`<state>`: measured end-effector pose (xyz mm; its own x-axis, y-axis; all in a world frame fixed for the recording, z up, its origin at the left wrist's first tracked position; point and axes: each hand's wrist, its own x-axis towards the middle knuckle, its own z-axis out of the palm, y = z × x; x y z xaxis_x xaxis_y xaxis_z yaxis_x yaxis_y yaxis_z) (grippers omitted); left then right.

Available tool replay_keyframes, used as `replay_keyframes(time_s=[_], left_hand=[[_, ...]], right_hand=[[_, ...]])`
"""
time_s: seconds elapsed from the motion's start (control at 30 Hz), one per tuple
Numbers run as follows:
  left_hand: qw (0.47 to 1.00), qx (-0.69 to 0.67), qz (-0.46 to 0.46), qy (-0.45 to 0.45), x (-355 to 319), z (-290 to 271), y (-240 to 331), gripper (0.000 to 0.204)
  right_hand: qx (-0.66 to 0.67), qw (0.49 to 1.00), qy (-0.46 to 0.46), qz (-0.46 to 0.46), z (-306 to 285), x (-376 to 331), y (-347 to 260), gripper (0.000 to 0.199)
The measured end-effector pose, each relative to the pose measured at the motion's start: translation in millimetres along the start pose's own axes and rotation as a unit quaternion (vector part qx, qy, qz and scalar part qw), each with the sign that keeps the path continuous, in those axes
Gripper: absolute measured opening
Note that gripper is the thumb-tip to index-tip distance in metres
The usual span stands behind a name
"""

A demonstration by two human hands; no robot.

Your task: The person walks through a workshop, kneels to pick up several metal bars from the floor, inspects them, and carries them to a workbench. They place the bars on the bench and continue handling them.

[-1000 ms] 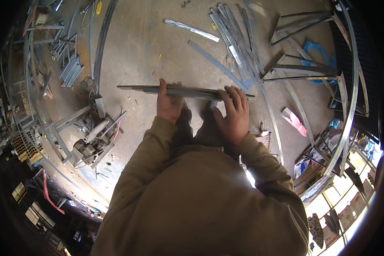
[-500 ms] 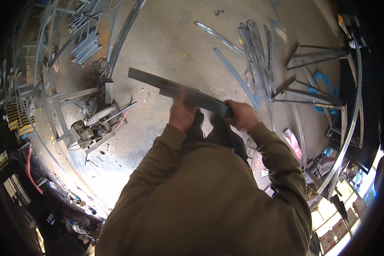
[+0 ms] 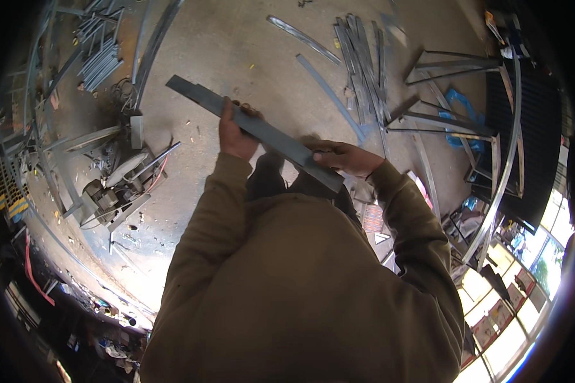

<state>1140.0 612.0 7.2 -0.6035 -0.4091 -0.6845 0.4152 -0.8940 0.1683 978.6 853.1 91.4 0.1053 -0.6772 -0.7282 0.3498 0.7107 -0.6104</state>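
Fingers of the left hand (image 3: 236,135) are curled closed around a long flat grey metal bar (image 3: 255,129), gripping it near its middle, with the fingertips showing over the bar's upper edge. Fingers of the right hand (image 3: 345,158) are also wrapped shut on the same bar, close to its lower right end, thumb side toward the body. The bar is held in the air in front of the person's chest, above a concrete workshop floor (image 3: 236,51). It slants from upper left down to lower right, and its free end sticks out well past the left hand.

The person, in an olive-brown long-sleeved top (image 3: 300,287), looks down from above. The step in hand appears to be carrying or turning the bar with both hands. A next move would likely call for a firm two-handed hold and care for the long free end.

Well apart on the floor to the left sits a grey metal cutting machine (image 3: 112,188). Ahead and to the right lies a bundle of thin grey metal strips (image 3: 361,54), with welded metal frames (image 3: 453,96) beyond it
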Motion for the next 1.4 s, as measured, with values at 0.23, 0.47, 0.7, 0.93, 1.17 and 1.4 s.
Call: replay_keyframes(time_s=[0.23,0.47,0.7,0.93,1.17,1.4], left_hand=[[0.999,0.023,0.026,-0.039,-5,4,17,0.032],[0.995,-0.021,-0.004,-0.094,-6,0,19,0.034],[0.996,0.076,0.027,-0.027,-22,7,-12,0.031],[0.993,0.113,-0.028,-0.008,-33,12,-72,0.037],[0.987,0.117,-0.106,-0.003,-30,8,-113,0.047],[0.968,0.165,-0.184,0.038,-33,4,-155,0.05]], right_hand=[[0.114,0.988,-0.009,-0.106,11,-44,41,0.082],[0.099,0.984,0.042,-0.144,25,-47,59,0.073],[-0.113,0.969,0.139,-0.17,30,-60,65,0.075],[-0.25,0.913,0.272,-0.173,46,-14,51,0.073],[-0.234,0.904,0.323,-0.156,28,-19,91,0.053],[-0.223,0.907,0.336,-0.117,18,-39,119,0.063]])
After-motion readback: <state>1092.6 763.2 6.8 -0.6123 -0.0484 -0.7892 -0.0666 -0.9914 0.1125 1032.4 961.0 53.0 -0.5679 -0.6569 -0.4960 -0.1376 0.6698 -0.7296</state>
